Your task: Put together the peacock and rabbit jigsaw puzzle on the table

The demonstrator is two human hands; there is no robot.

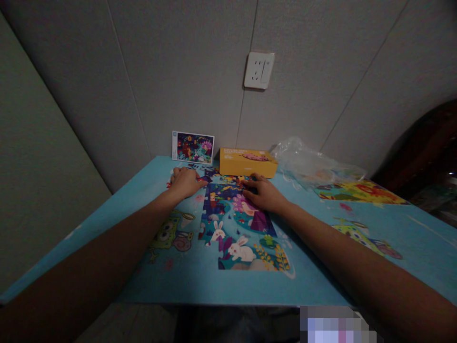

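Observation:
A partly joined jigsaw puzzle (228, 219) lies on the blue table, showing white rabbits, a stream and a pink-purple bird. Its upper left and lower left edges are stepped. My left hand (184, 183) rests palm down over loose puzzle pieces at the back left, thumb stretched toward a dark piece; its fingertips are partly hidden. On the puzzle's upper right side lies my right hand (264, 194), fingers spread and touching the pieces near the bird. More loose puzzle pieces (228, 179) lie between both hands, in front of the yellow box.
A picture card (194, 148) leans on the wall beside the yellow box (246, 163). To the right are a clear plastic bag (303, 162) and a colourful yellow-red sheet (371, 192). The table (117, 209) has printed cartoon figures. A socket (259, 70) is on the wall.

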